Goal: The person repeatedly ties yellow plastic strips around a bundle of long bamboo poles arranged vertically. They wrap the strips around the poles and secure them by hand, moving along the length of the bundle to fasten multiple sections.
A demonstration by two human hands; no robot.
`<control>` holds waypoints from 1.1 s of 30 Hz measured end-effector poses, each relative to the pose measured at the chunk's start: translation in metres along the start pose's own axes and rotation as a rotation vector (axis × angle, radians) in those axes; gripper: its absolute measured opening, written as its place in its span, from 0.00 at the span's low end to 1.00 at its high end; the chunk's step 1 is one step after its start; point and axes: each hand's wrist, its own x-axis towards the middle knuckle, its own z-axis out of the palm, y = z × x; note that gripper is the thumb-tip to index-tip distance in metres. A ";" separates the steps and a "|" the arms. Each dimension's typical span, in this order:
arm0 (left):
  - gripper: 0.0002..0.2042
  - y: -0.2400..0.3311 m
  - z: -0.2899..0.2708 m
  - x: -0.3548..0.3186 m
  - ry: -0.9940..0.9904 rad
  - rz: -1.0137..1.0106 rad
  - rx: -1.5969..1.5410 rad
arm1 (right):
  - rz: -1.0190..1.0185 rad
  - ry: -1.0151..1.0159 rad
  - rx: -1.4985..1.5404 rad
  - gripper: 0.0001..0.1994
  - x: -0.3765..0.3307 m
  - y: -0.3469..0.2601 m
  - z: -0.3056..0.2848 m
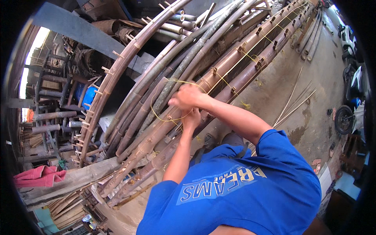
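My right hand, slightly blurred, is closed on a thin yellow cord that swings out in a loose loop to the left. Just below it, my left hand is closed where the loop comes back; the right hand partly covers its fingers. Both hands are over a pair of long brown bamboo poles. The left pole and the right pole lie side by side, with short dark pegs standing up from them. More yellow cord crosses between the poles farther along.
Left of the hands lie several loose bamboo poles and a curved, pegged bamboo piece. Thin sticks rest on the concrete floor at right. A motorbike wheel stands at far right; a red cloth lies at lower left.
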 end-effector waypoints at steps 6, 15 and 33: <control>0.15 0.020 -0.014 0.004 -0.230 -0.234 -0.001 | -0.031 -0.049 1.256 0.30 -0.038 0.039 -0.014; 0.12 0.018 -0.003 0.011 -0.128 -0.106 -0.094 | -0.297 -0.101 0.604 0.26 -0.186 0.014 0.085; 0.10 -0.121 -0.140 0.193 0.052 0.121 0.293 | -0.108 0.205 0.430 0.23 -0.193 0.062 0.144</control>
